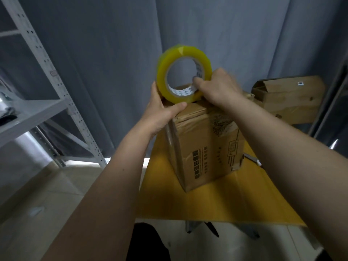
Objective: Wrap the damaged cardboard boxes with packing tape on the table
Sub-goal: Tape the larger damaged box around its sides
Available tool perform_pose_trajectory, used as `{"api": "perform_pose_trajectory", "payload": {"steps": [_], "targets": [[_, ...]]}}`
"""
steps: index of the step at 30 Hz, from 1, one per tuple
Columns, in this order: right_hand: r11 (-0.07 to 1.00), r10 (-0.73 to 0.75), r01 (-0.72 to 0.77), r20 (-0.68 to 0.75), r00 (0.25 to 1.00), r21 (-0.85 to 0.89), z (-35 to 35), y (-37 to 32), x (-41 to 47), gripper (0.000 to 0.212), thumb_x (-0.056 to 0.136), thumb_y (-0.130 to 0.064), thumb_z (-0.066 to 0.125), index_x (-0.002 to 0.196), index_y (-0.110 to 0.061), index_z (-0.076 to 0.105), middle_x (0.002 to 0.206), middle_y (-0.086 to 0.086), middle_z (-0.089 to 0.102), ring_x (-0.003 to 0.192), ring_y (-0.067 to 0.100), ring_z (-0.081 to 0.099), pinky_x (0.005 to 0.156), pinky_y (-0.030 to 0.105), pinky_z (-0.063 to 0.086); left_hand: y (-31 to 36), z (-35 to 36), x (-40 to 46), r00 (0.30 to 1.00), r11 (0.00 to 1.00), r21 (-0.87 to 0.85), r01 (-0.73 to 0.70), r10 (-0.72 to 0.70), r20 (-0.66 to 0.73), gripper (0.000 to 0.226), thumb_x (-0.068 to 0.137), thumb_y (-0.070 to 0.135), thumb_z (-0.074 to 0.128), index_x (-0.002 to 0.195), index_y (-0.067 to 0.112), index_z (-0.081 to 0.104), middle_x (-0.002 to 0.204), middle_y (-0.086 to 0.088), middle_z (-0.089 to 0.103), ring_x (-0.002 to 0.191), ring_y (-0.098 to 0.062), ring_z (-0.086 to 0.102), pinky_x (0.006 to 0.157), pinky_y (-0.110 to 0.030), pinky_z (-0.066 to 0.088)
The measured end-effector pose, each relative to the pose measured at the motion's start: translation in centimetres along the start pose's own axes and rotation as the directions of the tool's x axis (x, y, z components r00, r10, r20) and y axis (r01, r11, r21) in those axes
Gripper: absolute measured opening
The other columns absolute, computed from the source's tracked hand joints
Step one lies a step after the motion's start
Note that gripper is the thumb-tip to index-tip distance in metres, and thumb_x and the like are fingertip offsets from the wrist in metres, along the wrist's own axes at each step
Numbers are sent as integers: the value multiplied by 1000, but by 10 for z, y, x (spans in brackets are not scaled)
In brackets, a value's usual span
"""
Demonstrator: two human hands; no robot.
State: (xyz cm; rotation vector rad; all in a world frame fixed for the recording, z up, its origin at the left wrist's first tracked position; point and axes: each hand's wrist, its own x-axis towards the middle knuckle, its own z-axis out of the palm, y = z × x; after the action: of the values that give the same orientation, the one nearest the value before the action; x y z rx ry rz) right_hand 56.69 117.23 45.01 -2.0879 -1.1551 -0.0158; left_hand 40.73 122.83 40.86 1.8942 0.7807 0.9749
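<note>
A tall printed cardboard box (205, 147) stands upright on the yellow table (207, 202). Above its top edge a roll of yellowish clear packing tape (165, 76) is held up on edge. My right hand (216, 87) grips the roll at its lower right, with a thumb through the core. My left hand (162, 113) rests on the box's top left corner, thumb along the top edge and fingers up against the roll's left side. Glossy tape shows on the box's left face.
A second cardboard box (290, 98) with an open flap lies at the table's far right. A small tool (254, 159) lies on the table behind my right forearm. Grey metal shelving (56, 87) stands at the left, a grey curtain behind.
</note>
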Motion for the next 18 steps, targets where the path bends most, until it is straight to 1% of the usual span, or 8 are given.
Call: {"api": "perform_pose_trajectory", "payload": {"steps": [1, 2, 5, 8, 11, 13, 16, 18], "targets": [[1000, 0, 0, -1, 1000, 15, -2, 2, 2, 41, 86, -57, 50, 75, -17, 50, 92, 12, 56, 87, 31, 54, 70, 35, 35, 1, 0, -1, 1000, 1000, 14, -14, 14, 7, 89, 81, 25, 78, 149, 21, 21, 139, 2, 49, 126, -11, 48, 102, -23, 40], [1000, -3, 3, -4, 1000, 22, -3, 3, 2, 42, 87, -56, 49, 69, -18, 43, 88, 10, 52, 83, 29, 51, 69, 35, 34, 2, 1, -1, 1000, 999, 29, -21, 21, 11, 87, 82, 25, 78, 149, 20, 23, 139, 2, 49, 126, -11, 48, 102, -23, 40], [1000, -22, 23, -36, 999, 10, -4, 4, 5, 41, 88, -55, 48, 76, -17, 43, 88, 11, 50, 83, 29, 50, 70, 35, 34, 7, 1, -1, 999, 997, 71, -24, 22, 28, 84, 83, 28, 76, 150, 20, 26, 142, 3, 47, 128, -11, 46, 105, -23, 37], [999, -37, 37, -95, 995, -4, -8, 8, 9, 40, 91, -53, 47, 83, -14, 46, 89, 14, 50, 97, 38, 58, 71, 36, 32, 8, -1, -1, 997, 996, 82, -36, 30, 78, 84, 85, 25, 74, 152, 20, 24, 148, 1, 43, 135, -11, 40, 112, -27, 33], [999, -32, 36, -129, 991, 27, -13, 13, 12, 36, 91, -49, 49, 85, -14, 48, 88, 11, 50, 100, 40, 58, 70, 35, 32, 10, -1, 0, 995, 994, 111, -8, -3, 100, 91, 86, 26, 72, 156, 20, 13, 155, -1, 33, 141, -11, 32, 116, -30, 28], [998, -26, 34, -145, 989, 50, -13, 16, 14, 34, 90, -48, 50, 84, -15, 49, 91, 15, 54, 101, 40, 58, 70, 35, 34, 11, 0, 1, 995, 992, 128, 15, -28, 97, 95, 86, 28, 72, 156, 19, 9, 157, 0, 30, 141, -10, 31, 117, -31, 27], [995, -17, 36, -186, 982, 97, -16, 20, 18, 31, 90, -45, 51, 87, -14, 51, 97, 18, 59, 101, 40, 59, 71, 36, 36, 9, -1, 1, 994, 990, 136, 40, -53, 93, 92, 87, 28, 71, 156, 18, 11, 155, 2, 33, 139, -6, 32, 111, -21, 28], [990, 1, 29, -218, 976, 136, -21, 23, 22, 30, 90, -42, 52, 89, -12, 56, 102, 20, 63, 100, 40, 59, 73, 37, 39, 8, -2, 1, 995, 988, 145, 47, -59, 80, 90, 87, 28, 71, 155, 17, 14, 153, 3, 37, 137, -4, 34, 109, -18, 28]]}}
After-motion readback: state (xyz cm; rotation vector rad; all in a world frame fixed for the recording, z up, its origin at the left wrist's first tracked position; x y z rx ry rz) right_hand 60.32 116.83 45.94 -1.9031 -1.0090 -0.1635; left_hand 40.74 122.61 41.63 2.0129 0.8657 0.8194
